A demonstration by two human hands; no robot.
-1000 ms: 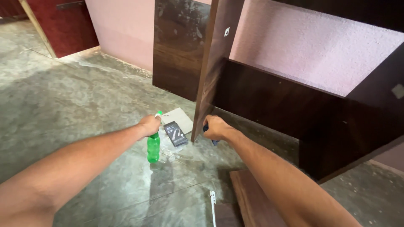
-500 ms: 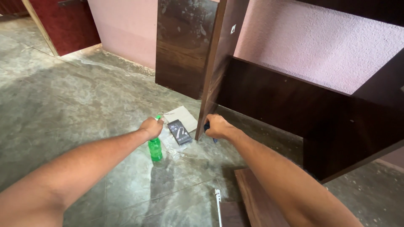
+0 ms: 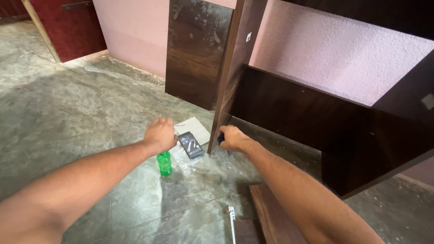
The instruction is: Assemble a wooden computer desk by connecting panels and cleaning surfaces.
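Grey stone floor (image 3: 68, 113), green bottle (image 3: 164, 163) under left hand (image 3: 160, 134), right hand (image 3: 232, 138) apart.

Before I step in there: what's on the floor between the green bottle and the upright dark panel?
In the head view, a small black box lies on white paper and clear plastic between the green bottle and the upright panel.

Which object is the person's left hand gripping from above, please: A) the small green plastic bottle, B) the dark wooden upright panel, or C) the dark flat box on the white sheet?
A: the left hand closes over the top of the small green plastic bottle standing on the floor.
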